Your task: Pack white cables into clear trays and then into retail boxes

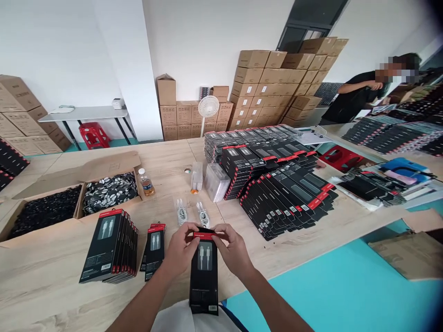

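Both of my hands hold a black and red cable box [204, 286] at its top end, in front of my body. Through its window two white cable plugs show. My left hand [182, 249] pinches the top left corner, and my right hand [232, 249] pinches the top right corner, thumbs on the front. Just beyond the box lie two coiled white cables [182, 213] in clear wrapping. To my left are a couple of similar boxes [155, 249] lying overlapped, and a leaning row of packed boxes [104, 244].
Flat black packages [287, 193] are piled at the right, beside clear plastic trays [217, 182]. At the left stand open cartons of small black parts [48, 210] and a bottle [146, 182]. Cardboard boxes [263, 87] and a fan [208, 107] are behind. A person [356, 97] stands at the far right.
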A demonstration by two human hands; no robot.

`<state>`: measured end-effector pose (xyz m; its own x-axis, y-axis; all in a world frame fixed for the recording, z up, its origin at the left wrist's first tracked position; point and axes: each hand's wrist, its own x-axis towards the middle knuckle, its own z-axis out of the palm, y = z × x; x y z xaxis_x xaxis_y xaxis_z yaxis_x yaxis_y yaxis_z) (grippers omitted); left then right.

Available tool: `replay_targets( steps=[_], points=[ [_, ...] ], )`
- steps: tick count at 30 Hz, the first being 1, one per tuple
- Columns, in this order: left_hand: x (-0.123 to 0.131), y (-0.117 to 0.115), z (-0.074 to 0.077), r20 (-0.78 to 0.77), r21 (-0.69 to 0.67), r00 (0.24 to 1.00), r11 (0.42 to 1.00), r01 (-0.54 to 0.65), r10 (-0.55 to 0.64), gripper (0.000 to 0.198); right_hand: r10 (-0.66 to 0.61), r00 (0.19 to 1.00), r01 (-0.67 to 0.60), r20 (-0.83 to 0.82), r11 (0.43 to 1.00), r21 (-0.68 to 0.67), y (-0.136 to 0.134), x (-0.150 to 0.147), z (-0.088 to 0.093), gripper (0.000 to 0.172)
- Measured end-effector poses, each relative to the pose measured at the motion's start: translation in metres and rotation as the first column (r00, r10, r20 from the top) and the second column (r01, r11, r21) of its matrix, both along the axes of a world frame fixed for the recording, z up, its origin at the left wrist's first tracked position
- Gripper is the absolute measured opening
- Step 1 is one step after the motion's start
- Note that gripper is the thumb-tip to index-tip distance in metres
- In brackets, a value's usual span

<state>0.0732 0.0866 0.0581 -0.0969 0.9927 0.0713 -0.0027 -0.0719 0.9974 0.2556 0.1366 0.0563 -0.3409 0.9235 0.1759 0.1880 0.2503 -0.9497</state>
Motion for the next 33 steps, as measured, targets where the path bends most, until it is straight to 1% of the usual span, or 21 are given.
replay_targets(
  steps=[1, 3, 5, 9, 12, 14, 15, 17, 19, 21, 23, 25, 26, 28, 29, 31, 32, 33],
  points=[
    [0.001, 0.001, 0.004, 0.046, -0.018, 0.999, 1.0, 0.004, -0.003, 0.015, 0.006, 1.0, -0.006, 0.003, 1.0, -0.017, 0.0, 0.001, 0.003, 0.014],
    [0.001, 0.005, 0.013, 0.096, -0.085, 0.995, 0.996, 0.041, -0.032, 0.013, 0.026, 1.0, -0.025, 0.014, 0.995, -0.097, 0.001, 0.003, 0.009, 0.016],
    [-0.002, 0.01, 0.022, 0.083, -0.165, 0.991, 0.98, 0.113, -0.101, 0.011, 0.06, 0.998, -0.054, 0.026, 0.98, -0.19, 0.004, 0.005, 0.015, 0.018],
    [-0.008, 0.025, 0.035, 0.024, -0.271, 0.976, 0.938, 0.217, -0.218, 0.021, 0.143, 0.989, -0.123, 0.043, 0.944, -0.307, 0.016, 0.007, 0.027, 0.018],
    [-0.007, 0.032, 0.038, -0.025, -0.302, 0.97, 0.927, 0.223, -0.242, 0.022, 0.194, 0.981, -0.188, -0.028, 0.887, -0.421, 0.026, 0.007, 0.036, 0.02],
    [-0.005, 0.033, 0.038, -0.04, -0.306, 0.974, 0.93, 0.201, -0.224, 0.024, 0.215, 0.973, -0.227, -0.082, 0.846, -0.482, 0.032, 0.007, 0.04, 0.023],
    [-0.004, 0.033, 0.038, -0.048, -0.303, 0.976, 0.934, 0.188, -0.212, 0.024, 0.219, 0.971, -0.237, -0.096, 0.836, -0.496, 0.034, 0.007, 0.041, 0.023],
    [-0.004, 0.032, 0.038, -0.063, -0.298, 0.979, 0.94, 0.167, -0.194, 0.023, 0.223, 0.968, -0.249, -0.112, 0.833, -0.494, 0.035, 0.008, 0.042, 0.023],
    [-0.006, 0.028, 0.037, -0.032, -0.296, 0.982, 0.94, 0.169, -0.187, 0.022, 0.235, 0.963, -0.27, -0.133, 0.832, -0.485, 0.032, 0.01, 0.039, 0.024],
    [-0.009, 0.022, 0.032, 0.02, -0.293, 0.982, 0.938, 0.185, -0.188, 0.023, 0.268, 0.951, -0.311, -0.157, 0.816, -0.488, 0.022, 0.014, 0.032, 0.027],
    [-0.013, 0.016, 0.023, 0.029, -0.283, 0.984, 0.943, 0.176, -0.175, 0.024, 0.305, 0.939, -0.343, -0.16, 0.794, -0.502, 0.01, 0.016, 0.02, 0.034],
    [-0.017, 0.01, 0.011, 0.005, -0.271, 0.992, 0.955, 0.123, -0.126, 0.02, 0.306, 0.941, -0.336, -0.144, 0.792, -0.509, 0.0, 0.014, 0.004, 0.052],
    [-0.019, 0.007, 0.004, 0.0, -0.265, 0.997, 0.961, 0.078, -0.081, 0.02, 0.286, 0.948, -0.317, -0.14, 0.797, -0.514, -0.002, 0.01, -0.004, 0.062],
    [-0.023, -0.002, -0.007, 0.002, -0.252, 0.998, 0.966, -0.058, 0.06, 0.034, 0.225, 0.963, -0.27, -0.149, 0.801, -0.535, 0.0, -0.004, -0.023, 0.075],
    [-0.025, -0.008, -0.01, -0.002, -0.238, 0.988, 0.96, -0.148, 0.152, 0.044, 0.192, 0.968, -0.25, -0.162, 0.796, -0.551, 0.004, -0.016, -0.032, 0.076],
    [-0.03, -0.027, -0.014, -0.023, -0.196, 0.943, 0.923, -0.33, 0.332, 0.057, 0.151, 0.97, -0.235, -0.189, 0.774, -0.588, 0.013, -0.047, -0.05, 0.075],
    [-0.032, -0.039, -0.015, -0.036, -0.175, 0.913, 0.896, -0.407, 0.407, 0.057, 0.148, 0.969, -0.24, -0.2, 0.761, -0.602, 0.017, -0.065, -0.06, 0.074],
    [-0.034, -0.054, -0.017, -0.051, -0.165, 0.886, 0.871, -0.462, 0.46, 0.052, 0.154, 0.966, -0.25, -0.206, 0.751, -0.611, 0.02, -0.084, -0.07, 0.072]
  ],
)
